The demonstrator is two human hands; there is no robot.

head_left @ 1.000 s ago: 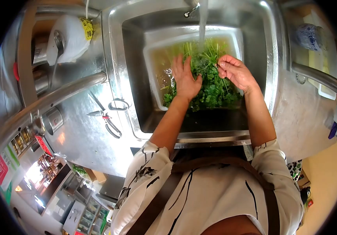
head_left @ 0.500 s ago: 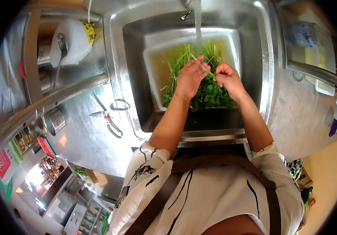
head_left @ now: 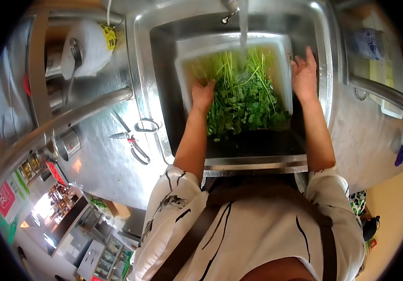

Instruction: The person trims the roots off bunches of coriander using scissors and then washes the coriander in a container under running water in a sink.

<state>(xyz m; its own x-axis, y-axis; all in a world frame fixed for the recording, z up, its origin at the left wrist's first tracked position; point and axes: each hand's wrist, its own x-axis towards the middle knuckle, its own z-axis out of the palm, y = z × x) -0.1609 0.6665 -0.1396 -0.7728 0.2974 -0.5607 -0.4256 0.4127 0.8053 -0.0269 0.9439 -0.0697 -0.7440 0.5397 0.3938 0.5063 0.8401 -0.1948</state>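
Leafy green herbs (head_left: 246, 100) with pale stems lie in brownish water in a white tub (head_left: 180, 77) inside the sink. My left hand (head_left: 203, 95) dips into the water along the herbs' left side. Its thumb stands apart from the fingers, whose tips are hidden under the murky water. Outside the tub's right rim, my right hand (head_left: 305, 77) is raised with its fingers apart and nothing in them. A stream of water (head_left: 243, 33) falls onto the stems.
Red-and-black pruning shears (head_left: 135, 146) and scissors (head_left: 146, 125) lie on the metal counter (head_left: 103, 173) left of the sink. Farther left are a metal cup (head_left: 67, 144), a rail, and a white bag (head_left: 90, 54) with a spoon (head_left: 75, 58). A patterned blue-and-white item (head_left: 369, 43) stands at the right.
Both hands were together over the herbs, with a stem between them. They have parted, my left hand down into the water on the left, my right hand out past the tub's right rim.
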